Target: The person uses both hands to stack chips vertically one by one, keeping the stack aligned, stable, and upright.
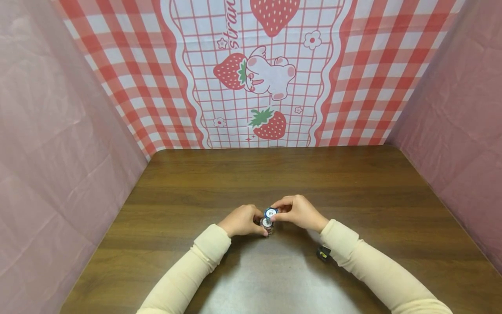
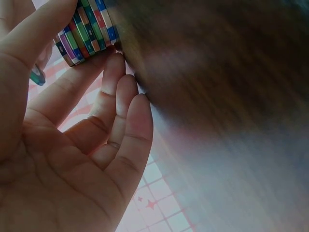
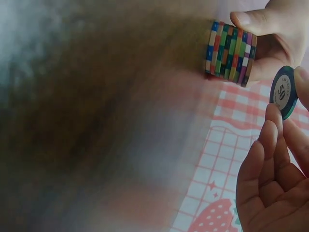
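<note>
A stack of poker chips (image 3: 231, 54) with multicoloured edges stands on the brown table. My left hand (image 1: 243, 220) grips its sides between thumb and fingers; the left wrist view shows the striped chip edges (image 2: 89, 31) between them. My right hand (image 1: 300, 212) pinches a single blue poker chip (image 1: 270, 213) by its rim, above and slightly apart from the stack. In the right wrist view that chip (image 3: 284, 92) is tilted and its white centre reads 50. The stack's top chip (image 1: 266, 223) shows partly beneath it in the head view.
The wooden table (image 1: 196, 183) stretches out around both hands. A small black object with a yellow-green patch (image 1: 323, 253) sits at the right sleeve cuff. A strawberry-patterned cloth (image 1: 270, 87) hangs behind the table, and pink cloths (image 1: 451, 109) hang at both sides.
</note>
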A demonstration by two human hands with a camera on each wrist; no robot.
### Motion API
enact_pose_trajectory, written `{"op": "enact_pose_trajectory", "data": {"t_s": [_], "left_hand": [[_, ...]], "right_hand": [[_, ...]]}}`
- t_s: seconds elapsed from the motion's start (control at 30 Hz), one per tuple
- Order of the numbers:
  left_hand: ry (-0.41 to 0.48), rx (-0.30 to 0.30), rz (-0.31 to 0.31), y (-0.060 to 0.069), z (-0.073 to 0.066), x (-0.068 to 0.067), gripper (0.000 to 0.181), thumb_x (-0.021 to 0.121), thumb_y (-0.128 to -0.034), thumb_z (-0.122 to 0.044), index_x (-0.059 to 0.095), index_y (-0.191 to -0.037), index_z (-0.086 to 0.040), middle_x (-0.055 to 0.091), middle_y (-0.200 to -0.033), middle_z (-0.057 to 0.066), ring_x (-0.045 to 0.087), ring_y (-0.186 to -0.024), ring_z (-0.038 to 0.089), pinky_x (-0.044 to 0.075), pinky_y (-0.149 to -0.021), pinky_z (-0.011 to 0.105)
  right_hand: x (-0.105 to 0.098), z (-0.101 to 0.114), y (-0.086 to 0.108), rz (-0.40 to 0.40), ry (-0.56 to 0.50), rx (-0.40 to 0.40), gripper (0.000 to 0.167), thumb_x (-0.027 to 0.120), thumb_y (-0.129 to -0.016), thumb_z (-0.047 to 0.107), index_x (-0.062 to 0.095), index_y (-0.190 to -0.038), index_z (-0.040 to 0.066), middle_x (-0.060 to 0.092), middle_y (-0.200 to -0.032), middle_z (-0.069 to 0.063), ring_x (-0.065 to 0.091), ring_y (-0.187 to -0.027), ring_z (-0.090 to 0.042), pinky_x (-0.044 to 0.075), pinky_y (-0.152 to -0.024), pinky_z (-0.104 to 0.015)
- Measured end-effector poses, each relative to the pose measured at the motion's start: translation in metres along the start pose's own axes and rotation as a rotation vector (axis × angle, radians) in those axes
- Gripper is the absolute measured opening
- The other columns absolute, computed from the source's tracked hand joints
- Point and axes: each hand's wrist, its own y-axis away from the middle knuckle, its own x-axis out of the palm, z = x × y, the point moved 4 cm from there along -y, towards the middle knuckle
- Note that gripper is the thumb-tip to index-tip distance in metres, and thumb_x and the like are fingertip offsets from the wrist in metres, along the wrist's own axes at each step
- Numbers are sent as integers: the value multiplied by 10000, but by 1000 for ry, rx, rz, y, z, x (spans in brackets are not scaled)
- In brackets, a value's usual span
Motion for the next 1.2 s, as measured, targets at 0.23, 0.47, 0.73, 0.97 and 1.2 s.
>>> {"op": "enact_pose_trajectory", "data": {"t_s": [0.23, 0.47, 0.73, 0.97, 1.2], "left_hand": [[6, -12, 8, 0, 0, -1, 217, 850, -727, -360, 755, -823, -190, 654, -746, -114, 509, -701, 25, 425, -647, 212], [6, -9, 11, 0, 0, -1, 212, 848, -728, -365, 760, -829, -202, 664, -738, -126, 508, -694, 25, 428, -646, 217], [39, -3, 25, 0, 0, 0, 196, 838, -746, -355, 773, -867, -215, 709, -786, -130, 545, -715, 9, 459, -672, 213], [54, -6, 23, 0, 1, 2, 174, 841, -743, -348, 771, -846, -226, 701, -769, -146, 544, -708, 2, 456, -666, 209], [66, -9, 25, 0, 1, 1, 180, 840, -744, -345, 778, -868, -230, 712, -797, -139, 555, -738, 8, 461, -691, 216]], "right_hand": [[5, 0, 2, 18, -2, -13, 266, 841, -752, 253, 773, -962, 104, 699, -800, 45, 543, -676, -27, 470, -610, -203], [9, 2, 2, 50, 31, -16, 271, 832, -763, 275, 771, -976, 119, 694, -811, 60, 557, -699, -16, 478, -631, -200], [14, 3, 1, 92, 71, -29, 277, 831, -754, 303, 773, -975, 145, 689, -816, 85, 562, -710, -8, 480, -641, -197], [14, 7, 1, 86, 115, -57, 276, 842, -734, 311, 777, -951, 153, 657, -776, 109, 533, -688, 5, 454, -619, -190], [14, 8, 0, 95, 146, -55, 280, 847, -725, 314, 777, -951, 164, 653, -788, 93, 532, -694, -6, 452, -617, -188]]}}
